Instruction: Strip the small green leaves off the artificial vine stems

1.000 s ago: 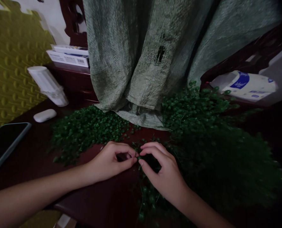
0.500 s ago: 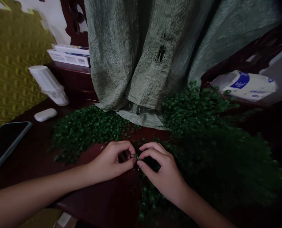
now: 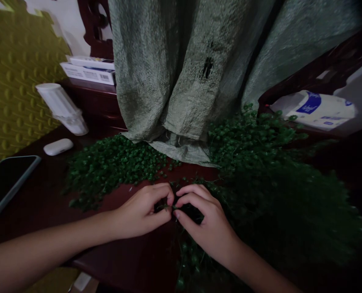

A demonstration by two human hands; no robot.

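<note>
My left hand [image 3: 147, 209] is closed in a pinch on a small green sprig [image 3: 165, 207], whose leafy bit shows inside the curl of the fingers. Touching it almost tip to tip, my right hand [image 3: 203, 215] pinches at the other end of the sprig with thumb and forefinger. Beyond the left hand lies a pile of small green leafy tips [image 3: 113, 162] on the dark red table [image 3: 132, 260]. A larger heap of long-stemmed green plants [image 3: 278, 195] spreads beside and under the right hand; its near part is dark.
A grey-green woven sack [image 3: 189, 101] hangs down to the tabletop behind the piles. On the left are a phone [image 3: 9, 183], a white earbud case [image 3: 58, 147], a white plastic cylinder [image 3: 63, 109] and flat boxes [image 3: 89, 73]. A tissue pack [image 3: 321, 110] lies back right.
Both hands have shifted slightly left and toward me. The sprig now sits further inside my left hand's fingers.
</note>
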